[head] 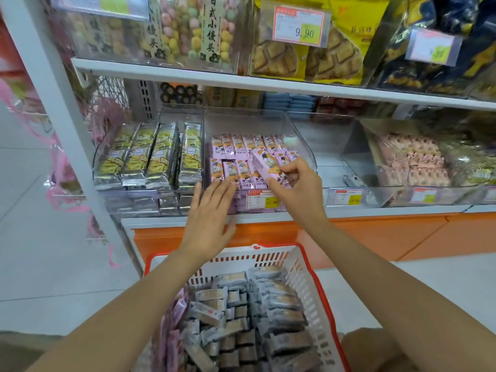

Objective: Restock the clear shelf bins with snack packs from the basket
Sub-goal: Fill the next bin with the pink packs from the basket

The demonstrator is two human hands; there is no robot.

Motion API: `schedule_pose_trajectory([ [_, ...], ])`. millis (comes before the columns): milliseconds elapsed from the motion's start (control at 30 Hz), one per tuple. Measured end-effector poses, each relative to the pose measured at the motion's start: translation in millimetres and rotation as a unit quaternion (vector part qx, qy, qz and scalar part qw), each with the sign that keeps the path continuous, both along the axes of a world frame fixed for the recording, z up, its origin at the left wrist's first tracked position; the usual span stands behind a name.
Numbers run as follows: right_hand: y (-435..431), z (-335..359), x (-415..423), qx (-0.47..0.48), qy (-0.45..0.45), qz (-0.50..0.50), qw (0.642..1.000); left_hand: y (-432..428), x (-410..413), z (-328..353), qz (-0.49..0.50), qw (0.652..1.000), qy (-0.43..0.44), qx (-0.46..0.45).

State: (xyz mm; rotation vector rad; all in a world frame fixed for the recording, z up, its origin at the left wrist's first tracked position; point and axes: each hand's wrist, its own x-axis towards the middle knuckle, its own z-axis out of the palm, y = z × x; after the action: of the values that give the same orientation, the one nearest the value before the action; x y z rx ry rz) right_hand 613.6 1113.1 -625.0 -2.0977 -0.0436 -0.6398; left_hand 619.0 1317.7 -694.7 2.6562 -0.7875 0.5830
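Note:
A clear shelf bin in the middle of the shelf holds rows of purple snack packs. My right hand is shut on one purple snack pack, held tilted over the bin's front row. My left hand lies flat with fingers spread on the bin's front edge and holds nothing. Below, a red and white basket holds several grey snack packs and a few purple ones at its left side.
Left of the purple bin stands a bin of yellow-and-black packs. To the right is a bin of pink packs. The upper shelf carries bagged snacks and price tags. An orange base panel runs under the shelf.

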Motion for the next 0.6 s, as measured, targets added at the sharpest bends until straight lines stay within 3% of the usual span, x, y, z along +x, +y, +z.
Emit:
schedule_pose_trajectory([
  [400,18.4,-19.8,49.6,-0.231,0.005,-0.084,0.969,4.4,0.3,-5.4,-0.010,0.999,-0.031,0.011],
  [500,16.5,-19.6,45.6,-0.192,-0.010,-0.063,0.979,15.6,-6.2,-7.1,-0.030,0.998,-0.063,-0.005],
  [600,19.0,-18.4,28.0,-0.135,-0.068,0.038,0.988,32.7,-15.1,-18.8,-0.030,0.994,-0.103,0.000],
])
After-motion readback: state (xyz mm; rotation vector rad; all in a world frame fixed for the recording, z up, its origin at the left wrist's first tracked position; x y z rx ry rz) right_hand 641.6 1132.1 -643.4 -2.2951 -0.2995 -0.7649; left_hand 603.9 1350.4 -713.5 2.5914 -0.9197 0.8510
